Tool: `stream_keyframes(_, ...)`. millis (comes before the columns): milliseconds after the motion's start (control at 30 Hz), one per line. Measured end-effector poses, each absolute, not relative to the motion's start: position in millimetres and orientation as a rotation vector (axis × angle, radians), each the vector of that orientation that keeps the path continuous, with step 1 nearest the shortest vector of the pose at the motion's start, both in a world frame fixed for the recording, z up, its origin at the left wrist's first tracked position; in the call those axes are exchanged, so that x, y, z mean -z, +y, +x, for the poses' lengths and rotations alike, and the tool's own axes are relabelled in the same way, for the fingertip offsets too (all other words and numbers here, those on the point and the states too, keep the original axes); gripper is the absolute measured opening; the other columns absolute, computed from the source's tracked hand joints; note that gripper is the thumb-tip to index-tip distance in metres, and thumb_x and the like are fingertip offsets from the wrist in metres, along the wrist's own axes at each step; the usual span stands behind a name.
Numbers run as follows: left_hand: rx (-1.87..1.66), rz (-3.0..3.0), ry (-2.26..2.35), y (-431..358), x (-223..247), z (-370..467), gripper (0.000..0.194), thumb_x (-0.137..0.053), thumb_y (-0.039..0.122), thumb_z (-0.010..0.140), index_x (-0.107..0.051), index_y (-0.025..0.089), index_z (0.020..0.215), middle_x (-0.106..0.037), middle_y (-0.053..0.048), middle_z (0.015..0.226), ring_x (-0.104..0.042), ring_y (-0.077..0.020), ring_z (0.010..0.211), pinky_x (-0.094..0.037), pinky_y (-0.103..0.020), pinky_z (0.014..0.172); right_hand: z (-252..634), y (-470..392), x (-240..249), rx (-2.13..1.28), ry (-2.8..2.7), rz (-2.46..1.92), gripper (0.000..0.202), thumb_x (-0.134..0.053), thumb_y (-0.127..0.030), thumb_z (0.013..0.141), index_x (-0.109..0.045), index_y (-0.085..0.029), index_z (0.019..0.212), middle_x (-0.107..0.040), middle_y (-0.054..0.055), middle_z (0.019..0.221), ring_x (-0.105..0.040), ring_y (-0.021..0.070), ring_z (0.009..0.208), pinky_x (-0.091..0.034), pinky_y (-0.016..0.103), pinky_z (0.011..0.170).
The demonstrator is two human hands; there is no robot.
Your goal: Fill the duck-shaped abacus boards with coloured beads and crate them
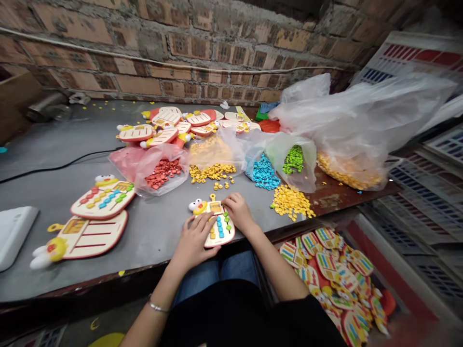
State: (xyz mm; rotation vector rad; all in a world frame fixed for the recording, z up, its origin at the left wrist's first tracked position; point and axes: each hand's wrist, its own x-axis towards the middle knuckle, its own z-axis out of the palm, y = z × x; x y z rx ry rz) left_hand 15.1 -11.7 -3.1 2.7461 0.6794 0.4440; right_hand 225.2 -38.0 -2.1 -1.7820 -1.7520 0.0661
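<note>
A duck-headed wooden bead board (219,237) lies at the table's front edge, with blue, green and yellow beads in its slots. My left hand (195,238) rests on its left side, fingers over the face and thumb at the lower edge, gripping it. At the upper right corner my right hand (237,212) has its fingers drawn together close to the green beads (226,219); what is under the fingertips is hidden. Just beyond the board lie loose yellow beads (220,185). More yellow beads (292,202) form a pile to the right.
Bags of red beads (164,173), blue beads (265,172) and green beads (293,159) lie open behind. Two boards (96,236) overlap at left beside a white device (16,233). Several boards (166,137) are heaped at the back. A crate (401,284) of boards stands lower right.
</note>
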Motion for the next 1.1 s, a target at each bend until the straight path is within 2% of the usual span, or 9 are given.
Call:
stream_keyframes(133,-0.445,2.733,0.681,-12,3,15,0.07,-0.059,0.041,0.077,-0.04,0.022,0.142,-0.042,-0.01,0.148,-0.038,-0.0297,0.134,-0.022,-0.046,0.108,225,-42,8,-0.064,-1.771,-1.792,0.02,-0.051,-0.012,0.089,-0.069,-0.02,0.086,-0.061,0.008,0.087,-0.053,0.0224,0.088,-0.045,0.035,0.08)
stream_keyframes(333,-0.458,2.737,0.68,-12,2,15,0.068,-0.059,0.041,0.078,-0.041,0.021,0.14,-0.043,-0.01,0.147,-0.038,-0.0289,0.134,-0.023,-0.046,0.108,222,-48,5,-0.242,-1.628,-1.637,0.023,-0.046,-0.009,0.088,-0.066,-0.021,0.091,-0.065,0.007,0.098,-0.059,0.0196,0.094,-0.049,0.033,0.085)
stream_keyframes(533,-0.458,2.801,0.668,-11,4,15,0.067,-0.057,0.04,0.079,-0.04,0.02,0.141,-0.042,-0.011,0.147,-0.037,-0.0286,0.135,-0.024,-0.046,0.107,218,-48,3,-0.199,-1.686,-1.586,0.018,-0.049,-0.009,0.089,-0.064,-0.018,0.09,-0.067,0.008,0.093,-0.06,0.0206,0.092,-0.05,0.034,0.085)
stream_keyframes(867,-0.508,2.811,0.663,-10,8,16,0.067,-0.057,0.04,0.078,-0.041,0.023,0.141,-0.045,-0.01,0.145,-0.043,-0.0309,0.13,-0.026,-0.047,0.105,218,-39,3,-0.133,-1.759,-1.771,0.022,-0.049,-0.003,0.087,-0.065,-0.018,0.085,-0.066,0.007,0.091,-0.056,0.0202,0.089,-0.048,0.033,0.083)
stream_keyframes(1100,-0.537,2.817,0.661,-9,10,15,0.068,-0.057,0.04,0.078,-0.038,0.025,0.142,-0.046,-0.009,0.145,-0.044,-0.031,0.129,-0.026,-0.047,0.105,240,-78,-19,-0.411,-1.626,-1.63,0.015,-0.054,-0.009,0.086,-0.065,-0.019,0.086,-0.069,0.003,0.088,-0.062,0.0164,0.085,-0.049,0.029,0.081)
